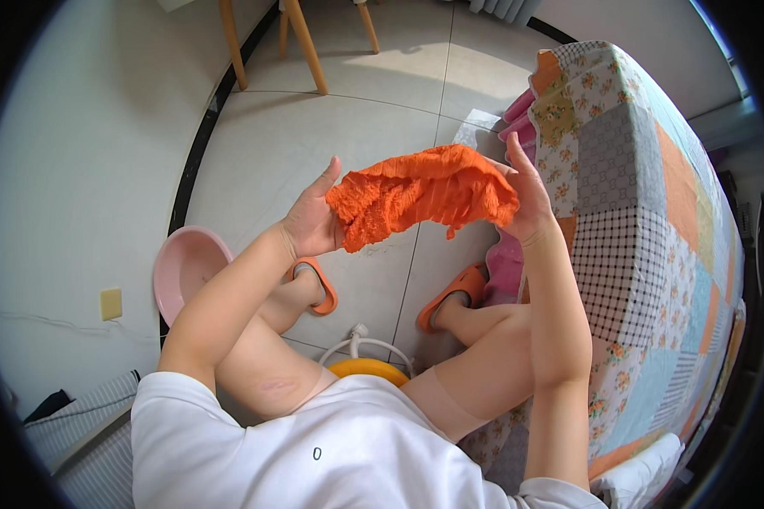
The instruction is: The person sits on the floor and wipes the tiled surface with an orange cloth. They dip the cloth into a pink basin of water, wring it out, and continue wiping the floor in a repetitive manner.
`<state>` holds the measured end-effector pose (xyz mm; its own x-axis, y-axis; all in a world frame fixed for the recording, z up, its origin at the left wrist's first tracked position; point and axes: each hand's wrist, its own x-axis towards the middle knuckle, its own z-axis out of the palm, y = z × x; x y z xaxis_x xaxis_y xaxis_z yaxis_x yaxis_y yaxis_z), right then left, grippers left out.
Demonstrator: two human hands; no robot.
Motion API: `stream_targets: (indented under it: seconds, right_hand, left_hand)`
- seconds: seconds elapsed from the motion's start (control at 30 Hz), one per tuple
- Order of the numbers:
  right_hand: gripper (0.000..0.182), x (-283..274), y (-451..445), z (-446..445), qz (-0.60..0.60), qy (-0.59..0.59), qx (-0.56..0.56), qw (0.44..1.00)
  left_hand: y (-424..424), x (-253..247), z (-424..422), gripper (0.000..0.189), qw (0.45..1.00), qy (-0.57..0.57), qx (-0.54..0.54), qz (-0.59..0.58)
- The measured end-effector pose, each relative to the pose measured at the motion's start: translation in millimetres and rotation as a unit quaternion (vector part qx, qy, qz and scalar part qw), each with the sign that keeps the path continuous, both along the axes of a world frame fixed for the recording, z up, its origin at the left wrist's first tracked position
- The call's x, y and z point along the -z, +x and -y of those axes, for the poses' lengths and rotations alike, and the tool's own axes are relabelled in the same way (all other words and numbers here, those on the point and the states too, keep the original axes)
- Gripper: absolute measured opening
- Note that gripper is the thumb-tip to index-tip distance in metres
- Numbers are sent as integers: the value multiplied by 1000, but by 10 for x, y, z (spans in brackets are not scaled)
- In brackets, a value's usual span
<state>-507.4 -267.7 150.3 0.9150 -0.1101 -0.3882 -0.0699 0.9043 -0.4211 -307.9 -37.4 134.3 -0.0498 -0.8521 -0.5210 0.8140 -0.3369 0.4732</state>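
A crinkled orange cloth, gathered and textured, is stretched in the air between my two hands. My left hand grips its left end, thumb pointing up and palm turned inward. Its right end rests in my right hand, whose thumb is also raised; some of those fingers are hidden behind the fabric. The cloth sags at its lower edge, where a small tuft hangs down. It is held above the tiled floor, in front of my knees.
A pink plastic basin leans by the wall at left. On the right stands a bed or table under a patchwork cover. Wooden furniture legs are at the far side. I sit on a yellow-seated stool, wearing orange slippers.
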Motion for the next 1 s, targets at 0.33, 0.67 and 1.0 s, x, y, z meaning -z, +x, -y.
stream_targets:
  seconds: [0.33,0.67,1.0]
  right_hand:
    - [55,263,-80,2,-167,-240,-121,949]
    - [48,577,-204,103,-373,-655,-149,641]
    - [56,232,209,-120,-173,-827,-182,503]
  left_hand:
    - [98,382,-76,71,939,199,6,279]
    - [204,459,-58,44,883,188,104,418]
    - [334,29,-208,34,749,105,-26,654]
